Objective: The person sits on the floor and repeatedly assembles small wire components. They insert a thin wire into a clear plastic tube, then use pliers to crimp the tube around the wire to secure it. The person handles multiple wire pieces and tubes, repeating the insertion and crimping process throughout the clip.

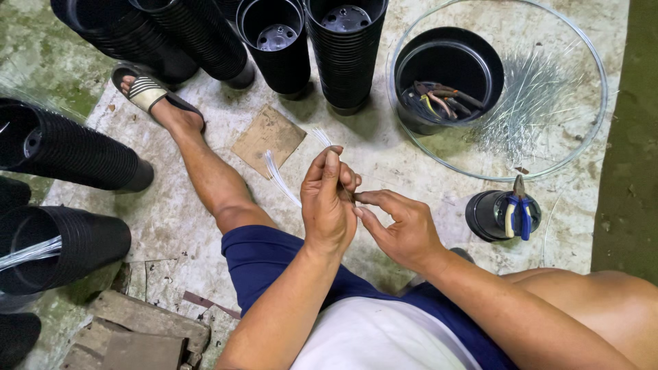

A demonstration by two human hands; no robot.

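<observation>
A thin bundle of pale wire strands (281, 179) is gripped in the closed left hand (327, 202). Its longer end is fanned out below and to the left of the hand, tilted; a short tuft is seen above the fingers. The right hand (401, 229) is held just beside it, fingertips pinched at the bundle.

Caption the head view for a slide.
Seated on a concrete floor among black pot stacks, left hand grips thin wires; right hand pinches them.
</observation>
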